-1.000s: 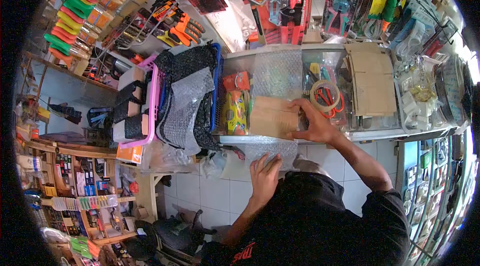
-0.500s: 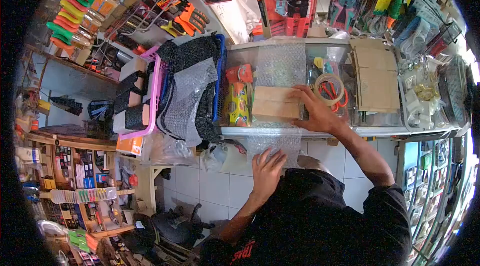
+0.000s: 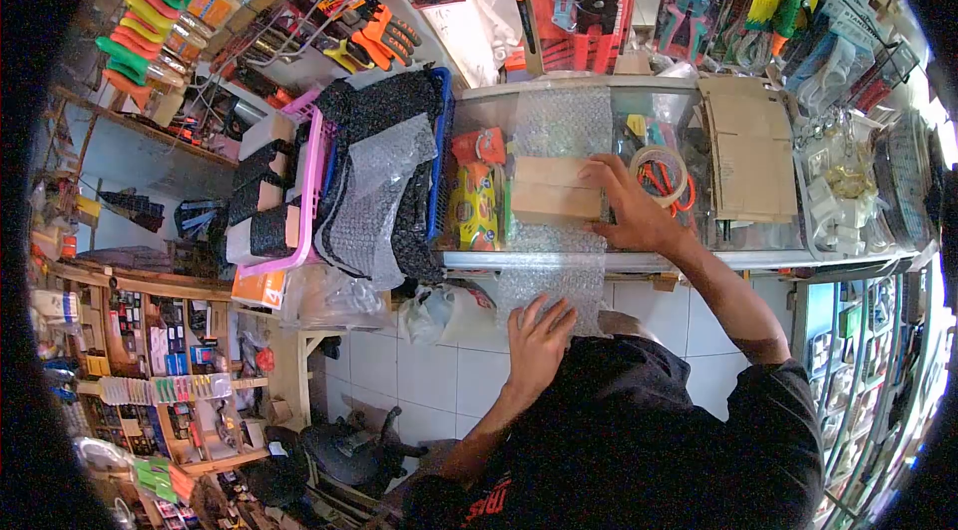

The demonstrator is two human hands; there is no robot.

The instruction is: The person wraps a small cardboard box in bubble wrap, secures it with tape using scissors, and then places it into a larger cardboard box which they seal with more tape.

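The cardboard box point(image 3: 559, 191) lies on the bubble wrap point(image 3: 564, 121), near the front of the glass-topped counter point(image 3: 479, 113). As for progress, the box is set on the wrap, but its upper face is bare, with no layer folded over it and no tape to be seen on the wrap. Your right hand point(image 3: 639, 216) has a wide grip, holding the box's right end, fingers at the far edge and thumb at the near one. Your left hand point(image 3: 539, 340) is on the wrap's near end (whether it pinches or just presses, I cannot tell).

The wrap runs over the metal front edge point(image 3: 649, 262) towards you, so its near part has no glass beneath it. Room looks tight on the left, with the yellow packet point(image 3: 486, 206) just beside the box and the blue basket point(image 3: 443, 151) beyond. On the right sit the tape roll point(image 3: 660, 151) and, farther, the flat cardboard point(image 3: 753, 156). The far side offers the most slack.
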